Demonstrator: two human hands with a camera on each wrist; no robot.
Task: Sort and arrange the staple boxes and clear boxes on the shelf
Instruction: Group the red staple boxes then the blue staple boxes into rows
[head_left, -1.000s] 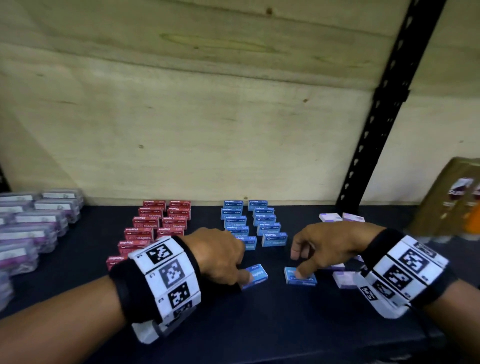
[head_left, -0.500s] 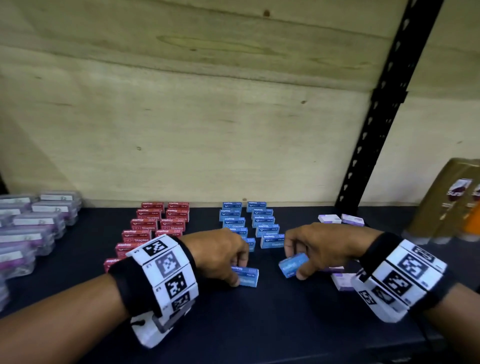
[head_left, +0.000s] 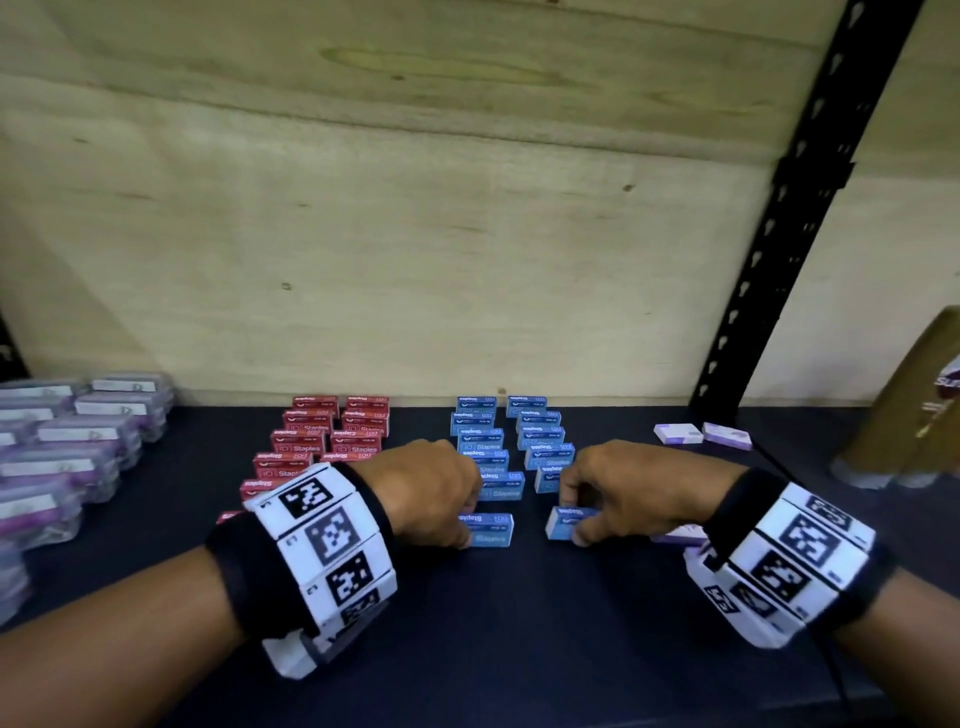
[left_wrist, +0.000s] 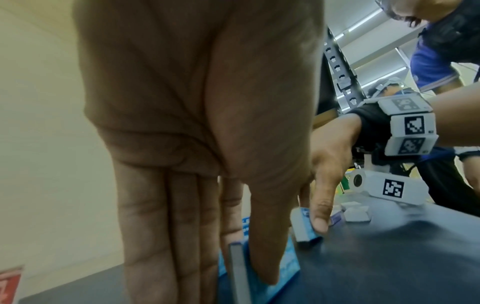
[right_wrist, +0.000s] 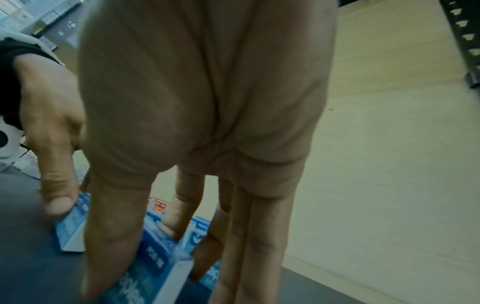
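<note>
Two columns of red staple boxes (head_left: 322, 441) and two columns of blue staple boxes (head_left: 511, 441) stand on the dark shelf (head_left: 519, 649). My left hand (head_left: 464, 527) pinches a blue staple box (head_left: 491, 530) between thumb and fingers at the front of the left blue column. My right hand (head_left: 574, 519) pinches another blue staple box (head_left: 563, 522), slightly tilted, in front of the right blue column. The left wrist view shows the thumb on the left box (left_wrist: 288, 265). In the right wrist view, thumb and fingers straddle the right box (right_wrist: 155, 273).
Clear boxes (head_left: 67, 447) with purple contents are stacked at the far left. Small white-purple boxes (head_left: 701, 434) lie at the back right, one more behind my right wrist. A black perforated upright (head_left: 810, 208) and a brown package (head_left: 924, 405) stand at the right. A plywood wall closes the back.
Both hands picked up the two loose blue boxes that lay flat near the front and moved them back toward the front ends of the two blue columns.
</note>
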